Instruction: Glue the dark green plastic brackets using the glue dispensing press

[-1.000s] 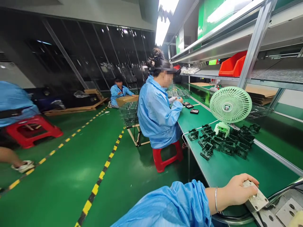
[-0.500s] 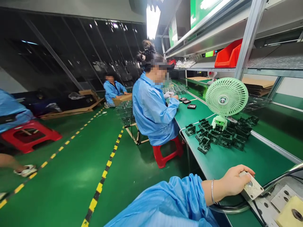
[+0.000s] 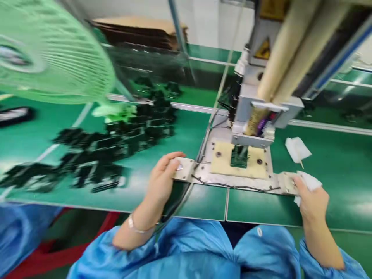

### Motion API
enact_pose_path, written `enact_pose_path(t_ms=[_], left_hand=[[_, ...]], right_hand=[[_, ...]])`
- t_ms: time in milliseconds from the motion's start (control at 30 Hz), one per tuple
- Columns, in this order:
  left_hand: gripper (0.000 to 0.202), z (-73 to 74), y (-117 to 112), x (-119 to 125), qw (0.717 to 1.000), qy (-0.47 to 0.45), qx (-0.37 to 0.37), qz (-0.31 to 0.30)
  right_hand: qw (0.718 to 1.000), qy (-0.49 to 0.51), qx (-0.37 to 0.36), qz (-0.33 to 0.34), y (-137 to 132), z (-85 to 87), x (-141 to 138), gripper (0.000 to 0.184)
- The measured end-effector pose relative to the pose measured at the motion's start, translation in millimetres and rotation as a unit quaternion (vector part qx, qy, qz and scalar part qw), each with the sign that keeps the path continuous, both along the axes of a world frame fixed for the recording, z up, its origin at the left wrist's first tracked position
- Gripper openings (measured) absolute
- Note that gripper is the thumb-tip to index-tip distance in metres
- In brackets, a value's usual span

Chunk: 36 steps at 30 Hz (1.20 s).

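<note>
Two hands are working a small press on the green tabletop (image 3: 255, 201): the left hand (image 3: 162, 178) is resting flat, fingers loosely spread, on a metal button box (image 3: 182, 169), while the right hand (image 3: 310, 197) is closing its grip on a soft white cloth (image 3: 308, 182) over the opposite box. Small and likely rigid, the dark part (image 3: 238, 158) is sitting in its cream fixture (image 3: 255, 161) beneath the head, probably best pinched by its edges.

Your left hand (image 3: 162, 180) rests on a dull, brushed-metal button box (image 3: 183, 169), and your right hand (image 3: 312, 199) presses a crumpled white cloth or tissue (image 3: 309, 182) against the matching metal box on the other end. Between them lies a matt grey metal base plate (image 3: 232, 179) carrying a pale yellow, smooth resin-like block (image 3: 223, 162). The press head (image 3: 255, 116) above it is painted grey metal. Your tabletop (image 3: 255, 203) is a smooth green mat with a soft sheen. The heaped parts (image 3: 116, 143) look like black moulded plastic, the fan (image 3: 55, 50) like pale green plastic. Your sleeves (image 3: 203, 248) are thin, slightly glossy blue fabric, and brown cardboard (image 3: 139, 25) is stacked behind.
</note>
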State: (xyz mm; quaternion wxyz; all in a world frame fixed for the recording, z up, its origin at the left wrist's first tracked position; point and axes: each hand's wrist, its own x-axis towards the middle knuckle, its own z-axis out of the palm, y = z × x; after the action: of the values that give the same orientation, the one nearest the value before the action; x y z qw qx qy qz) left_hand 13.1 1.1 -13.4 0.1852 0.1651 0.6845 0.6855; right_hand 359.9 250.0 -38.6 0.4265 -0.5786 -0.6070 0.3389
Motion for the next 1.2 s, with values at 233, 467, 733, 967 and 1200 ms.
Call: enact_pose_path(t_ms=[233, 467, 733, 967, 1200], left_hand=[[0.035, 3.1, 1, 3, 0.999, -0.001, 0.008, 0.041], [0.039, 12.5, 5, 9, 0.999, -0.022, 0.004, 0.041], [0.028, 15.2, 1, 12, 0.998, -0.046, -0.032, 0.022], [0.032, 13.2, -1, 11, 0.998, -0.028, -0.055, 0.018], [0.049, 48.0, -4, 1, 0.962, 0.076, -0.262, -0.014]], right_hand=[[0.999, 0.027, 0.001, 0.023, -4, 0.5, -14, 0.061], [1.0, 0.008, -0.022, -0.015, -5, 1.2, -7, 0.065], [1.0, -0.005, -0.014, 0.012, -5, -4.3, 0, 0.069], [0.998, -0.005, -0.058, -0.008, -4, -3.9, 2, 0.068], [0.997, 0.013, -0.07, -0.003, -6, -4.0, 0, 0.064]])
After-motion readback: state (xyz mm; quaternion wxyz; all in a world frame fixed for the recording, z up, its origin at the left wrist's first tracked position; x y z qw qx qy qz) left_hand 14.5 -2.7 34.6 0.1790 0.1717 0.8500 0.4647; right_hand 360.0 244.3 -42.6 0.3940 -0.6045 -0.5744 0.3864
